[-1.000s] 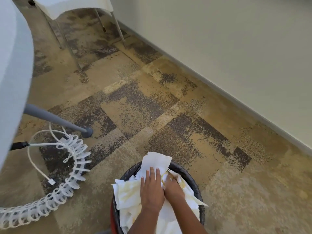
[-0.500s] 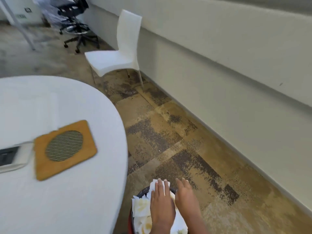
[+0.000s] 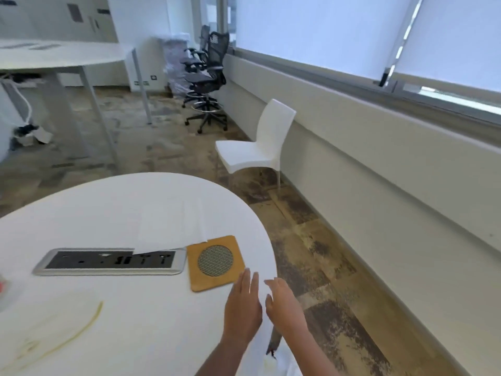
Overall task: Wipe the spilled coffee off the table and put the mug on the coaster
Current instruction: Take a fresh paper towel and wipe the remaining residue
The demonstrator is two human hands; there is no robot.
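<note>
A square wooden coaster point(image 3: 214, 263) with a round mesh centre lies on the round white table point(image 3: 130, 213), near its right edge. A thin yellowish coffee streak point(image 3: 81, 328) curves across the table at the lower left. My left hand point(image 3: 242, 308) hovers flat over the table just below the coaster's near corner, fingers apart, holding nothing. My right hand point(image 3: 284, 303) is beside it at the table's edge, also empty with fingers spread. No mug can be made out; a blurred object point(image 3: 2, 290) with a red spot sits at the far left edge.
A grey power socket panel point(image 3: 111, 261) is set into the table left of the coaster, with a sheet of white paper point(image 3: 170, 226) behind it. A white plastic chair point(image 3: 257, 147) stands by the wall. Office chairs point(image 3: 206, 77) and another desk point(image 3: 59, 55) are farther back.
My view has swung up from the bin on the floor to the table. Both hands have left the stained paper towels in the bin and now hover empty near the coaster.
</note>
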